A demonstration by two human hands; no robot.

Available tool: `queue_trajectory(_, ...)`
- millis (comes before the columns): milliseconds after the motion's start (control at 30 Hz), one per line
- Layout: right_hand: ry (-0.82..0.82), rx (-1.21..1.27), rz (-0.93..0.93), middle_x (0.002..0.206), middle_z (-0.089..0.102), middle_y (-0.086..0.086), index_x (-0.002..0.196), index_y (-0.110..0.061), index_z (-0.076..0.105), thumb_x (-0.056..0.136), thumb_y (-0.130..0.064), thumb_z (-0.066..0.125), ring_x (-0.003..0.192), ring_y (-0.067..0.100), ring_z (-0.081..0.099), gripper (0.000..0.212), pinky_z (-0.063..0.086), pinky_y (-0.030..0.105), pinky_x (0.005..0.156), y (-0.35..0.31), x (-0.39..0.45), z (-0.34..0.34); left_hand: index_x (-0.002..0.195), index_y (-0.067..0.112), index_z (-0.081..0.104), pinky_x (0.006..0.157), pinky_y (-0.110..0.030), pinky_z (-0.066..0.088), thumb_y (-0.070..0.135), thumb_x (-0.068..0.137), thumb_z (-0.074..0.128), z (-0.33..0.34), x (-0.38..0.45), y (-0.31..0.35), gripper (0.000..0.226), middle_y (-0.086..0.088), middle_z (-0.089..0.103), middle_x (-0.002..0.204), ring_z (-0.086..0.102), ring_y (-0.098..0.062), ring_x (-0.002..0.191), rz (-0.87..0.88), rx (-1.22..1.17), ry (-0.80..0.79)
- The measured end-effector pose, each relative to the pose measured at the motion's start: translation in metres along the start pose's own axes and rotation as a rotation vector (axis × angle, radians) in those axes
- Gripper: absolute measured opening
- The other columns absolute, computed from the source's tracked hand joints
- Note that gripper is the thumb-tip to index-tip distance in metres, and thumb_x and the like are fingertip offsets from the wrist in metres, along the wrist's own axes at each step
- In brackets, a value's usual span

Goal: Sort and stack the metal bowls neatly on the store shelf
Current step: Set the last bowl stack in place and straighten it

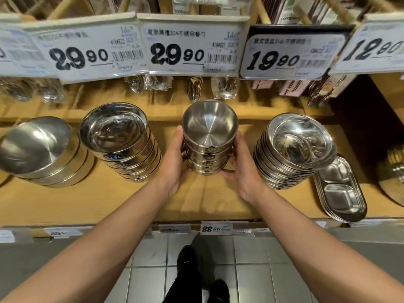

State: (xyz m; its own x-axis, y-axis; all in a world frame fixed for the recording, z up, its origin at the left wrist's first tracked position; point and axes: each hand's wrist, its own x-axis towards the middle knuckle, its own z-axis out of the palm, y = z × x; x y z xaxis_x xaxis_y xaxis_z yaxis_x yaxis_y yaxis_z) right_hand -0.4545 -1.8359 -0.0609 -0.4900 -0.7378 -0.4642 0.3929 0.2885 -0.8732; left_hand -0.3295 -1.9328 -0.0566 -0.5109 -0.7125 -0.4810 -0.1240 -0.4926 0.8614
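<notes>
Hands clasp the central stack of small brushed stainless-steel bowls (pixel 209 138) from both sides: the left hand (pixel 175 162) presses its palm and thumb against the left flank, and the right hand (pixel 241 169) cups the right flank near the base, fingers curled behind, so both are clamped on the stack rather than free. The stack stands on the light wooden shelf board (pixel 109 204), about midway along its length and well back from the front edge, between the taller stack of mirror-polished steel bowls with dark oval labels (pixel 122 141) to the left and the leaning stack of shallow wide-rimmed polished steel bowls (pixel 293 149) to the right. Whether its base rests fully on the board cannot be told. To do this step well, the person would likely keep even pressure low on both sides, square the rims so each bowl sits true in the one below, and turn the small dark labels to face the front edge. The stack seems to lean slightly away, so settling it upright before letting go looks wise. The bowls nest closely, about five deep, the top one showing a fine radial sheen inside. Toward the left end lies a stack of broad matte steel bowls (pixel 41 152); near the right end, by the front edge, sit divided oval steel trays (pixel 341 191)
</notes>
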Motion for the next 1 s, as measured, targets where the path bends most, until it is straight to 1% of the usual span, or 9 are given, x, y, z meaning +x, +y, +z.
queue_trajectory(300,-0.041,0.062,0.003,0.085,0.068,-0.041,0.09,-0.063,0.062,0.105,-0.059,0.033,0.099,-0.01,0.054,0.032,0.048,0.037,0.087,-0.001,-0.011,-0.001,0.126,0.048,0.064,0.089,-0.042,0.05,0.078,0.091,0.038,0.0,-0.01,0.0,0.053,0.022,0.069,0.118,0.057,-0.011,0.121,-0.002,0.002,0.004)
queue_trajectory(367,-0.036,0.064,0.019,0.105,0.065,-0.034,0.099,-0.06,0.06,0.105,-0.058,0.031,0.109,-0.002,0.053,0.03,0.044,0.046,0.102,0.001,-0.016,-0.004,0.143,0.045,0.051,0.102,-0.049,0.047,0.075,0.094,0.036,-0.004,-0.013,-0.004,0.06,0.017,0.059,0.134,0.054,-0.012,0.123,-0.002,-0.014,0.012)
queue_trajectory(433,-0.036,0.056,0.041,0.139,0.052,-0.017,0.131,-0.046,0.05,0.105,-0.058,0.03,0.132,0.009,0.042,0.035,0.035,0.054,0.115,0.009,-0.025,-0.011,0.154,0.038,0.038,0.109,-0.053,0.043,0.071,0.097,0.035,-0.008,-0.021,-0.013,0.066,0.006,0.048,0.143,0.049,-0.017,0.13,-0.034,-0.027,0.063)
queue_trajectory(533,0.007,0.003,0.092,0.157,0.041,0.0,0.156,-0.028,0.034,0.104,-0.056,0.034,0.142,0.018,0.041,0.059,0.044,0.051,0.111,0.035,-0.054,-0.031,0.149,0.025,0.047,0.101,-0.046,0.051,0.062,0.1,0.042,-0.009,-0.042,-0.04,0.061,0.004,0.055,0.135,0.052,-0.018,0.127,-0.101,-0.051,0.172)
queue_trajectory(667,0.152,0.059,0.152,0.14,0.058,0.002,0.138,-0.021,0.055,0.106,-0.047,0.039,0.122,0.014,0.057,0.044,0.056,0.045,0.098,0.063,-0.088,-0.079,0.108,0.022,0.067,0.083,-0.036,0.058,0.051,0.104,0.042,0.016,-0.071,-0.076,0.039,0.0,0.073,0.1,0.066,-0.016,0.097,-0.178,0.021,0.126)
queue_trajectory(833,0.337,0.14,0.076,0.126,0.063,0.008,0.11,-0.019,0.06,0.108,-0.038,0.039,0.117,0.022,0.06,0.029,0.057,0.049,0.096,0.044,-0.093,-0.146,0.11,0.014,0.062,0.064,-0.035,0.048,0.039,0.105,0.047,0.083,-0.074,-0.068,0.03,-0.014,0.063,0.104,0.061,-0.032,0.09,-0.131,0.088,-0.036)
queue_trajectory(900,0.342,0.127,0.025,0.126,0.061,0.005,0.124,-0.015,0.058,0.107,-0.041,0.038,0.118,0.021,0.058,0.037,0.055,0.049,0.1,0.035,-0.085,-0.16,0.128,0.011,0.057,0.074,-0.041,0.05,0.036,0.106,0.045,0.112,-0.067,-0.057,0.035,-0.018,0.062,0.121,0.058,-0.038,0.104,-0.062,0.033,-0.146)
queue_trajectory(967,0.335,0.084,0.001,0.146,0.053,-0.003,0.149,-0.021,0.045,0.107,-0.048,0.034,0.133,0.019,0.05,0.051,0.043,0.05,0.113,0.026,-0.073,-0.164,0.141,0.005,0.051,0.102,-0.045,0.051,0.035,0.108,0.039,0.135,-0.061,-0.048,0.045,-0.017,0.062,0.138,0.057,-0.035,0.128,-0.032,-0.047,-0.202)
queue_trajectory(1000,0.326,0.077,-0.007,0.151,0.05,-0.005,0.153,-0.027,0.04,0.107,-0.05,0.032,0.138,0.018,0.047,0.052,0.039,0.052,0.115,0.023,-0.067,-0.164,0.134,0.008,0.057,0.097,-0.038,0.057,0.039,0.108,0.038,0.142,-0.058,-0.045,0.044,-0.011,0.07,0.129,0.064,-0.027,0.122,-0.036,-0.067,-0.198)
